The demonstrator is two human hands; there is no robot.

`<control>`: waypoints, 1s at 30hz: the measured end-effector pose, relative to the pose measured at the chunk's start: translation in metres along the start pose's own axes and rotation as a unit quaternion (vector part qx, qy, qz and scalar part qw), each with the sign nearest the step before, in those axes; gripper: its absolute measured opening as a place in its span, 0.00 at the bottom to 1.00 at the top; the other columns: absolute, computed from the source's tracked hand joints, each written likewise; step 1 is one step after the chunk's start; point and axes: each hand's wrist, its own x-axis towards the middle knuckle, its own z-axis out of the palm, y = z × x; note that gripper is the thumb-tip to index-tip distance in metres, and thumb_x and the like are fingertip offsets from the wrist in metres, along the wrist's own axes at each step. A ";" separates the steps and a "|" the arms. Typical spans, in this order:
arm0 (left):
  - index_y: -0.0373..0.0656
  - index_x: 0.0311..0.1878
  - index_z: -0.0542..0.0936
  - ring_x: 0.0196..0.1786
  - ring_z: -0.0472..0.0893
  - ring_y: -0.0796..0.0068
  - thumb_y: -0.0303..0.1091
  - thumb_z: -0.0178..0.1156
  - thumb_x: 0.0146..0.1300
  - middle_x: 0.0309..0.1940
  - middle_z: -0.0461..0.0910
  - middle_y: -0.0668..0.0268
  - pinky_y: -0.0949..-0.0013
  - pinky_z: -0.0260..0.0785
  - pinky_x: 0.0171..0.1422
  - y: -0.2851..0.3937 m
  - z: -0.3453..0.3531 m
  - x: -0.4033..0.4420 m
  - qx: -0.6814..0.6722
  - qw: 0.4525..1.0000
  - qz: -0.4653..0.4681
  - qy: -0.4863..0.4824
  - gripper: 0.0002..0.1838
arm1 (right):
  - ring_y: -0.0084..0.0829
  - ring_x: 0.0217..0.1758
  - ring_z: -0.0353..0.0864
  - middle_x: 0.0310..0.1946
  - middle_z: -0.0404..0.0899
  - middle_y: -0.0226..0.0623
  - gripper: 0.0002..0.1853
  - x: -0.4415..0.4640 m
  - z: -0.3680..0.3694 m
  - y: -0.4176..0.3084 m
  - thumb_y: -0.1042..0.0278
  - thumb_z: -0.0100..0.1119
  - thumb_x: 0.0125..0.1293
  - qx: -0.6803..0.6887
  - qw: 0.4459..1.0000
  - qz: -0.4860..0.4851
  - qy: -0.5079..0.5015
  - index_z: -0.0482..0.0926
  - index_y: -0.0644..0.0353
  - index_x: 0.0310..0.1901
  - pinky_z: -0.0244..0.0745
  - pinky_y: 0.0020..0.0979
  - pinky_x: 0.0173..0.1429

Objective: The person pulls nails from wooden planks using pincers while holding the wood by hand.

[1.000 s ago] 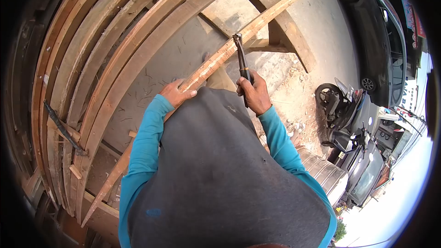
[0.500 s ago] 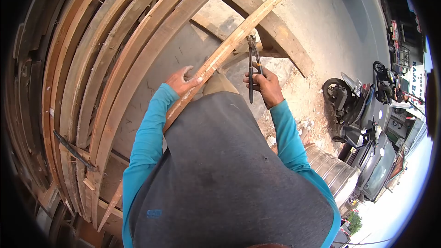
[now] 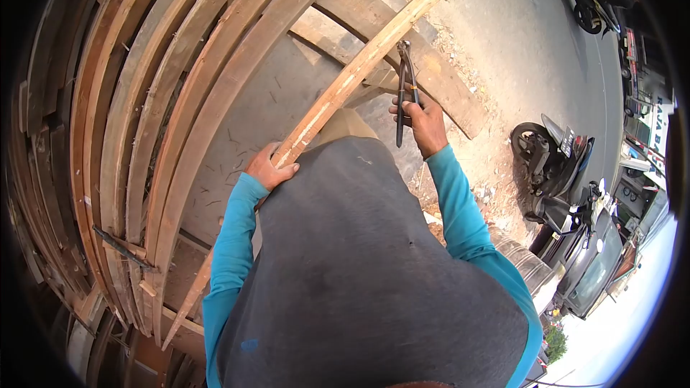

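A long, narrow wooden batten point(image 3: 359, 72) runs diagonally in front of me, its upper face pale and splintered. Its lower end is gripped by my left hand point(image 3: 267, 165), with the thumb over the top. My right hand point(image 3: 425, 123) is wrapped round the dark handles of long pincers point(image 3: 402, 97). Their jaws point away from me, just beside the batten's right edge; whether they touch it I cannot tell. Beneath the batten lie wider wooden planks point(image 3: 438, 65), partly covered by it.
Several long boards point(image 3: 208, 86), some with nails sticking out, are stacked on the left. A dark bar point(image 3: 122, 247) lies across them. Loose nails are scattered on the grey ground point(image 3: 237, 122). To the right are a parked motorcycle point(image 3: 550, 147), a metal drum point(image 3: 517, 255) and a road.
My left hand has slid down the batten toward its near end and now wraps it. The pincers have shifted slightly right and up. A motorcycle with a rider has appeared at the top right.
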 end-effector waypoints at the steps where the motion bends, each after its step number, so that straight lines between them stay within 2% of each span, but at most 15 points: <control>1: 0.39 0.65 0.75 0.57 0.83 0.53 0.52 0.73 0.51 0.53 0.83 0.48 0.58 0.73 0.63 0.001 0.001 -0.001 0.016 1.000 0.002 0.019 0.41 | 0.38 0.49 0.87 0.50 0.83 0.51 0.29 0.005 -0.003 -0.001 0.73 0.47 0.68 0.000 1.000 0.001 -0.001 0.67 0.75 0.69 0.84 0.36 0.53; 5: 0.39 0.60 0.78 0.52 0.85 0.51 0.49 0.74 0.49 0.48 0.85 0.48 0.55 0.75 0.57 -0.009 0.012 -0.001 0.064 0.995 0.027 0.073 0.37 | 0.38 0.50 0.88 0.51 0.83 0.49 0.28 0.024 -0.018 -0.010 0.72 0.49 0.69 0.014 1.000 0.009 0.000 0.68 0.74 0.69 0.85 0.35 0.55; 7: 0.39 0.59 0.78 0.51 0.85 0.50 0.49 0.74 0.48 0.47 0.85 0.48 0.54 0.76 0.56 -0.003 0.017 -0.005 0.084 0.991 0.027 0.104 0.36 | 0.36 0.50 0.87 0.48 0.82 0.47 0.22 0.027 -0.026 -0.019 0.71 0.49 0.69 0.032 0.999 0.026 -0.015 0.74 0.75 0.61 0.83 0.36 0.52; 8: 0.39 0.57 0.79 0.50 0.85 0.49 0.48 0.75 0.48 0.46 0.85 0.48 0.53 0.76 0.54 0.001 0.021 -0.007 0.100 0.986 0.023 0.134 0.34 | 0.37 0.50 0.87 0.49 0.82 0.47 0.24 0.028 -0.033 -0.025 0.71 0.49 0.69 0.020 0.998 0.034 -0.039 0.71 0.74 0.65 0.83 0.35 0.53; 12: 0.40 0.54 0.79 0.50 0.84 0.47 0.48 0.75 0.47 0.46 0.84 0.49 0.53 0.76 0.53 0.004 0.029 -0.009 0.124 0.978 0.017 0.166 0.33 | 0.37 0.51 0.87 0.50 0.82 0.46 0.26 0.028 -0.049 -0.046 0.71 0.47 0.70 -0.003 0.993 0.075 -0.090 0.69 0.74 0.68 0.83 0.36 0.56; 15: 0.42 0.52 0.78 0.50 0.83 0.47 0.49 0.75 0.47 0.46 0.84 0.51 0.52 0.76 0.51 0.002 0.034 -0.010 0.134 0.968 0.014 0.211 0.31 | 0.39 0.51 0.88 0.51 0.84 0.49 0.27 0.038 -0.065 -0.053 0.74 0.45 0.69 -0.022 0.986 0.092 -0.138 0.68 0.71 0.70 0.84 0.36 0.59; 20: 0.42 0.52 0.76 0.47 0.82 0.46 0.48 0.77 0.45 0.43 0.82 0.52 0.49 0.75 0.49 -0.012 0.044 -0.002 0.178 0.936 0.040 0.301 0.33 | 0.39 0.51 0.88 0.51 0.84 0.50 0.27 0.052 -0.077 -0.066 0.71 0.47 0.69 -0.070 0.973 0.102 -0.198 0.68 0.71 0.69 0.84 0.35 0.61; 25: 0.41 0.52 0.76 0.46 0.81 0.47 0.48 0.77 0.45 0.42 0.80 0.52 0.49 0.75 0.49 -0.011 0.046 -0.003 0.209 0.923 0.042 0.320 0.34 | 0.41 0.50 0.89 0.51 0.85 0.53 0.28 0.074 -0.089 -0.084 0.71 0.47 0.69 -0.077 0.961 0.123 -0.237 0.68 0.71 0.70 0.86 0.36 0.59; 28: 0.41 0.52 0.76 0.46 0.80 0.48 0.48 0.78 0.44 0.42 0.80 0.53 0.50 0.75 0.49 -0.010 0.047 -0.005 0.221 0.915 0.051 0.332 0.35 | 0.45 0.51 0.88 0.50 0.84 0.56 0.30 0.085 -0.101 -0.104 0.71 0.47 0.67 -0.123 0.941 0.152 -0.275 0.67 0.72 0.70 0.84 0.41 0.61; 30: 0.41 0.52 0.76 0.45 0.80 0.48 0.49 0.78 0.44 0.41 0.79 0.54 0.51 0.74 0.49 -0.010 0.048 -0.004 0.226 0.911 0.057 0.339 0.35 | 0.42 0.50 0.89 0.49 0.86 0.53 0.28 0.096 -0.109 -0.110 0.69 0.49 0.70 -0.124 0.933 0.163 -0.296 0.68 0.71 0.70 0.86 0.39 0.58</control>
